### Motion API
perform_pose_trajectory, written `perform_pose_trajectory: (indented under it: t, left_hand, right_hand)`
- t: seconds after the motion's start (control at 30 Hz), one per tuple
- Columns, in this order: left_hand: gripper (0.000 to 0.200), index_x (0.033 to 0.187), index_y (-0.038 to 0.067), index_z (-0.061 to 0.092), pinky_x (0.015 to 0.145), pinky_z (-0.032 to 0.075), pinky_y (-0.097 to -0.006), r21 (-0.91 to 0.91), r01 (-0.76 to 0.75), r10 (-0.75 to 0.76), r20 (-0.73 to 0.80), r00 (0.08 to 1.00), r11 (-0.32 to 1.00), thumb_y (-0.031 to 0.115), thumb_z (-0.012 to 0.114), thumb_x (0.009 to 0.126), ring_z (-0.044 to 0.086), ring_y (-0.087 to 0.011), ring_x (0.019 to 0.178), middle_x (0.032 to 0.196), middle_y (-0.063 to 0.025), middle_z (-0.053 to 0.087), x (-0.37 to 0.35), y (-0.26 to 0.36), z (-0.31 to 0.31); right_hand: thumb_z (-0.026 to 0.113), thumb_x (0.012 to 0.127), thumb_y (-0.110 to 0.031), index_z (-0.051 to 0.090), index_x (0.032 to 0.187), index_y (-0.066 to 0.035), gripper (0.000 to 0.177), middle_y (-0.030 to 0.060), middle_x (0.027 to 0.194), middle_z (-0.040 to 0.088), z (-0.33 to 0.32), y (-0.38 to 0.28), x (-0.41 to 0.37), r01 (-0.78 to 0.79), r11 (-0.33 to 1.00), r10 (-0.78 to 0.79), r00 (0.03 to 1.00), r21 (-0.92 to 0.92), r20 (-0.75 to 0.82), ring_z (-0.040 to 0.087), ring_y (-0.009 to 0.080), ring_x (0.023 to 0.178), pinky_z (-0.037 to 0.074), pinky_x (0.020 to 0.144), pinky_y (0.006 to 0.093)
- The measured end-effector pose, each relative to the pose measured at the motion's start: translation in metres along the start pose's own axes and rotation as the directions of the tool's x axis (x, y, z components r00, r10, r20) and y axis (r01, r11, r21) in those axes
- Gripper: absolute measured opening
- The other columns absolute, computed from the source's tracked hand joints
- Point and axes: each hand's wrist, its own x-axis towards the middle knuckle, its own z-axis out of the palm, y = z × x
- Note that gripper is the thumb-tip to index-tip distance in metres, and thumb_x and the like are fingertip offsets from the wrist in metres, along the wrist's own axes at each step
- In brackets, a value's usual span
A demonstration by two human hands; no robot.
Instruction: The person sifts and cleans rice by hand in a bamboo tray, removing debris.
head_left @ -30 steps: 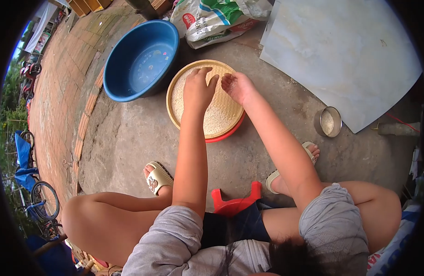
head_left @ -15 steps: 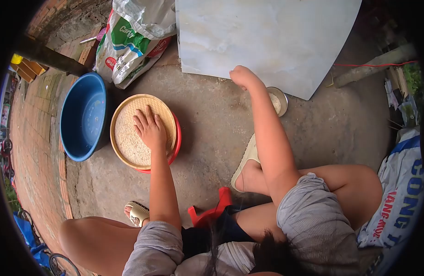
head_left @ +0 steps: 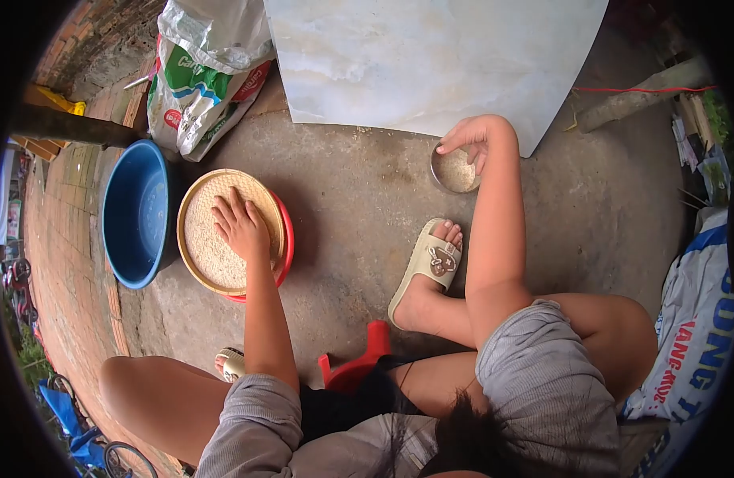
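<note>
My left hand lies with fingers spread on the pale grain in a round woven tray. Under the tray shows the rim of a red basin. Over on the right, my right hand is bent at the wrist above a small round metal bowl, its fingers apart at the rim. Some grain lies inside the bowl. Whether the fingertips touch the bowl is hard to tell.
A blue basin stands left of the tray. Behind are a printed plastic sack and a large pale sheet. A red stool is beneath me, and another sack stands at the right.
My right hand has moved from beside the pale sheet to the bowl, and its closed fingers have opened. My left hand remains on the grain. The camera view has shifted slightly.
</note>
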Motion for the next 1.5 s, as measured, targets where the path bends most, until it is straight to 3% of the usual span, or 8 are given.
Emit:
perform_pose_trajectory:
  t: [0.23, 0.5, 0.53, 0.57, 0.7, 0.9, 1.03, 1.5]
  left_hand:
    - [0.050, 0.143, 0.024, 0.032, 0.112, 0.013, -0.0472, -0.010, 0.015, -0.015, -0.024, 1.000, 1.000, 0.039, 0.033, 0.096, 0.019, -0.0345, 0.139, 0.150, -0.0139, 0.024, 0.001, 0.000, -0.001]
    - [0.044, 0.132, 0.019, 0.050, 0.106, 0.028, -0.0486, -0.182, 0.071, -0.095, -0.127, 0.987, 0.981, 0.039, 0.035, 0.096, 0.041, -0.0361, 0.127, 0.134, -0.0191, 0.046, 0.015, -0.018, -0.021]
    - [0.040, 0.122, 0.013, 0.057, 0.096, 0.038, -0.0460, -0.471, 0.320, -0.281, 0.152, 0.947, 0.822, 0.037, 0.038, 0.096, 0.052, -0.0328, 0.112, 0.119, -0.0187, 0.055, 0.026, -0.023, -0.043]
    - [0.039, 0.112, 0.008, 0.065, 0.085, 0.049, -0.0434, -0.628, 0.563, -0.332, 0.456, 0.826, 0.538, 0.034, 0.041, 0.096, 0.063, -0.0296, 0.096, 0.103, -0.0183, 0.065, 0.034, -0.031, -0.056]
    - [0.038, 0.089, -0.006, 0.067, 0.063, 0.050, -0.0264, -0.962, 0.265, -0.532, 0.189, 0.825, 0.069, 0.026, 0.048, 0.095, 0.064, -0.0175, 0.068, 0.079, -0.0117, 0.068, 0.051, -0.087, -0.064]
    - [0.029, 0.113, 0.009, 0.061, 0.080, 0.048, -0.0388, -0.428, 0.410, -0.498, -0.112, 0.860, 0.805, 0.021, 0.055, 0.087, 0.062, -0.0317, 0.092, 0.105, -0.0126, 0.066, 0.021, -0.179, -0.047]
    - [0.040, 0.128, 0.009, 0.049, 0.089, 0.046, -0.0400, -0.671, 0.491, -0.523, 0.176, 0.834, 0.556, 0.016, 0.053, 0.088, 0.059, -0.0348, 0.106, 0.112, -0.0164, 0.063, -0.002, -0.164, -0.025]
    - [0.020, 0.100, 0.007, 0.057, 0.080, 0.047, -0.0399, -0.506, 0.556, -0.408, 0.380, 0.830, 0.660, 0.018, 0.055, 0.084, 0.062, -0.0339, 0.093, 0.094, -0.0170, 0.066, 0.010, -0.167, -0.049]
  right_hand:
    - [0.067, 0.080, -0.025, 0.047, 0.133, -0.011, 0.058, 0.0168, 0.140, 0.041, 0.037, -0.083, -0.040, 0.276, 0.931, -0.316, 0.937, -0.239, -0.147, 0.046, 0.0337, 0.123, 0.045, 0.093, 0.0464]
    - [0.046, 0.092, -0.017, 0.037, 0.140, -0.013, 0.049, 0.0175, 0.141, 0.038, 0.243, -0.168, -0.007, 0.857, 0.250, -0.945, 0.317, -0.451, 0.079, 0.034, 0.0331, 0.132, 0.031, 0.107, 0.0378]
    - [0.046, 0.092, -0.016, 0.035, 0.140, -0.011, 0.050, 0.0181, 0.144, 0.034, 0.264, -0.164, 0.005, 0.869, 0.165, -0.960, 0.250, -0.466, 0.125, 0.031, 0.0345, 0.134, 0.029, 0.108, 0.0382]
    - [0.046, 0.091, -0.015, 0.034, 0.140, -0.009, 0.051, 0.0179, 0.145, 0.032, 0.283, -0.161, 0.021, 0.860, 0.153, -0.953, 0.259, -0.486, 0.158, 0.028, 0.0363, 0.134, 0.028, 0.109, 0.0387]
    - [0.047, 0.090, -0.012, 0.034, 0.140, -0.007, 0.052, 0.0177, 0.146, 0.031, 0.328, -0.164, 0.027, 0.783, 0.098, -0.935, 0.284, -0.614, 0.213, 0.025, 0.0399, 0.135, 0.027, 0.110, 0.0406]
    - [0.045, 0.086, -0.003, 0.026, 0.144, -0.008, 0.061, 0.0195, 0.148, 0.023, 0.351, -0.190, 0.042, 0.864, 0.246, -0.969, 0.204, -0.440, -0.140, 0.024, 0.0375, 0.136, 0.027, 0.110, 0.0372]
    - [0.045, 0.082, 0.003, 0.029, 0.142, -0.008, 0.064, 0.0176, 0.146, 0.030, 0.350, -0.195, 0.054, 0.693, 0.308, -0.943, 0.312, -0.652, -0.114, 0.036, 0.0330, 0.130, 0.036, 0.103, 0.0354]
    - [0.054, 0.071, 0.005, 0.060, 0.122, -0.014, 0.055, 0.0199, 0.100, 0.065, 0.316, -0.185, 0.016, 0.571, 0.466, -0.836, 0.535, -0.676, -0.124, 0.062, 0.0329, 0.092, 0.048, 0.083, 0.0369]
